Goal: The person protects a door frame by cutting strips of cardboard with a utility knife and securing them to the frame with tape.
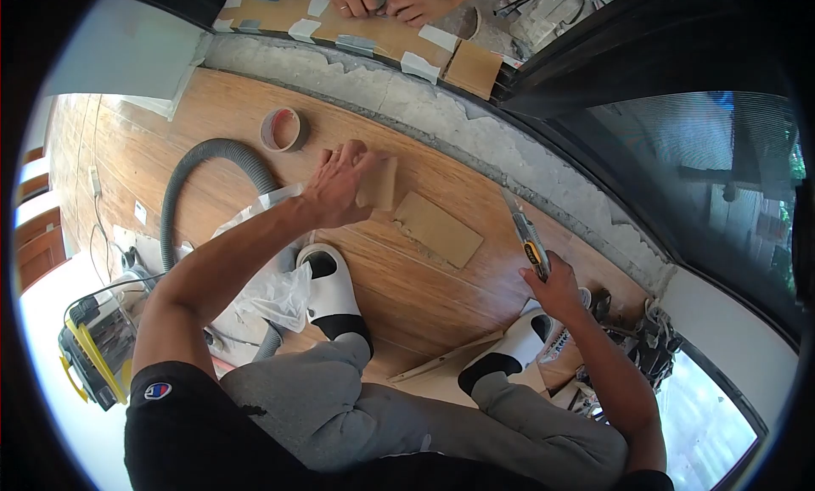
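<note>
My left hand (340, 184) is closed on a small piece of cardboard (379, 184), held over the wood floor. Just right of it a second cardboard piece (439, 229) lies flat, one edge ragged. In my right hand (553, 286) is a utility knife (531, 243) with a black and yellow handle, its blade pointing up and away from me. The knife is to the right of the flat piece, apart from it. A roll of tape (284, 129) sits on the floor beyond my left hand.
Across the door threshold (373, 88), another person's hands (386, 0) rest on taped cardboard (373, 37). A grey hose (180, 185) and a plastic bag (276, 297) lie on the left near a yellow and black machine (95, 355). Tools and cables (641, 347) are piled at right.
</note>
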Available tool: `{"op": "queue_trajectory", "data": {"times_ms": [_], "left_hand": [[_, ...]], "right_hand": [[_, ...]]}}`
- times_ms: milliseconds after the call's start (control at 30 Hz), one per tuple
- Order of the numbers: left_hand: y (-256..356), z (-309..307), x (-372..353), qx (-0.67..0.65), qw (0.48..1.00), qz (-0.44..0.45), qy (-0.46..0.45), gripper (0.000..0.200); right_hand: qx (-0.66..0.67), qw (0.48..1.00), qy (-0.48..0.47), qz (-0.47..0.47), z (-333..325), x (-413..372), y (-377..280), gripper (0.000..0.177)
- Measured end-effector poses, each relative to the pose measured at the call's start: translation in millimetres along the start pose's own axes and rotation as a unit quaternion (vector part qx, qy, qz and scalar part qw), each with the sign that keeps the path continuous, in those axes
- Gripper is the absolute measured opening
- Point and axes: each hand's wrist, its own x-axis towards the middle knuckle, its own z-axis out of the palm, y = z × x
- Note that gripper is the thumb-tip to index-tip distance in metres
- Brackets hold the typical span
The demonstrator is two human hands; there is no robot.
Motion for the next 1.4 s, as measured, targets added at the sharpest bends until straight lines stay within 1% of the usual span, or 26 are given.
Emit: {"op": "queue_trajectory", "data": {"times_ms": [33, 67, 133, 167, 233, 267, 333, 367, 433, 467, 533, 567, 633, 667, 733, 800, 867, 967, 1067, 1167, 1233, 1333, 1400], "left_hand": [[3, -2, 3, 0.001, 1.0, 0.015, 0.02, 0.091], [6, -5, 6, 0.002, 1.0, 0.013, 0.019, 0.091], [16, -8, 16, -0.041, 0.998, -0.034, -0.024, 0.091], [18, -1, 23, -0.042, 0.998, -0.035, -0.024, 0.091], [17, 14, 39, -0.099, 0.99, -0.082, 0.061, 0.094], [19, 11, 49, -0.1, 0.99, -0.083, 0.061, 0.094], [19, 0, 68, -0.078, 0.992, -0.065, 0.08, 0.095], [19, -3, 75, -0.079, 0.991, -0.065, 0.082, 0.095], [19, -7, 87, -0.096, 0.99, -0.022, 0.097, 0.093], [16, -6, 94, -0.097, 0.99, -0.02, 0.097, 0.093], [11, -5, 108, -0.079, 0.987, 0.008, 0.14, 0.089], [7, -5, 116, -0.08, 0.987, 0.01, 0.139, 0.089], [4, -10, 128, -0.017, 0.981, 0.061, 0.181, 0.083], [6, -13, 132, -0.018, 0.981, 0.06, 0.181, 0.083], [11, -18, 140, 0.002, 0.991, 0.022, 0.13, 0.079], [12, -13, 145, 0.004, 0.991, 0.012, 0.134, 0.078], [13, -12, 152, 0.005, 0.99, 0.003, 0.138, 0.078], [14, -14, 169, -0.011, 0.987, 0.012, 0.158, 0.078], [20, -20, 200, 0.02, 0.985, 0.02, 0.171, 0.079], [30, -25, 225, 0.052, 0.986, 0.021, 0.156, 0.079], [36, -26, 238, 0.056, 0.994, 0.019, 0.093, 0.078], [35, -18, 249, 0.063, 0.994, 0.005, 0.089, 0.08], [26, -19, 239, 0.043, 0.996, -0.001, 0.083, 0.082]], "right_hand": [[-0.002, 1.0, -0.012, 0.009, 0, 0, -1, 0.04], [-0.002, 1.0, -0.024, 0.018, 1, 0, -2, 0.041], [0.01, 0.999, -0.032, 0.023, 3, 0, -7, 0.042], [0.02, 0.999, -0.039, 0.029, 3, 1, -8, 0.043], [0.011, 0.999, -0.032, 0.015, 8, 4, -3, 0.044], [0.003, 1.0, -0.025, 0.003, 10, 5, -1, 0.044], [0.005, 0.999, -0.03, 0.012, 10, 6, -6, 0.044], [0.006, 0.999, -0.033, 0.021, 8, 8, -9, 0.045], [0.004, 0.999, -0.03, 0.021, 6, 8, -12, 0.045], [0.005, 0.999, -0.028, 0.021, 5, 8, -13, 0.044], [0.013, 0.999, -0.026, 0.024, 4, 9, -12, 0.044], [0.021, 0.999, -0.027, 0.026, 5, 8, -11, 0.043], [0.02, 0.999, -0.022, 0.018, 8, 8, -8, 0.043], [0.019, 1.0, -0.017, 0.009, 8, 8, -8, 0.042], [0.019, 0.999, -0.023, 0.015, 7, 8, -9, 0.042], [0.021, 0.999, -0.029, 0.02, 7, 8, -9, 0.042], [0.024, 0.999, -0.02, 0.03, 7, 8, -7, 0.035], [0.027, 0.999, -0.013, 0.021, 9, 8, -3, 0.035], [0.014, 1.0, -0.018, 0.02, 10, 9, -2, 0.034], [0.014, 1.0, -0.008, 0.008, 12, 12, 1, 0.034], [0.022, 1.0, -0.005, 0.012, 9, 13, -1, 0.034], [0.036, 0.999, -0.003, 0.025, 3, 9, -1, 0.034], [0.042, 0.999, -0.001, 0.034, -3, 7, 1, 0.034]]}}
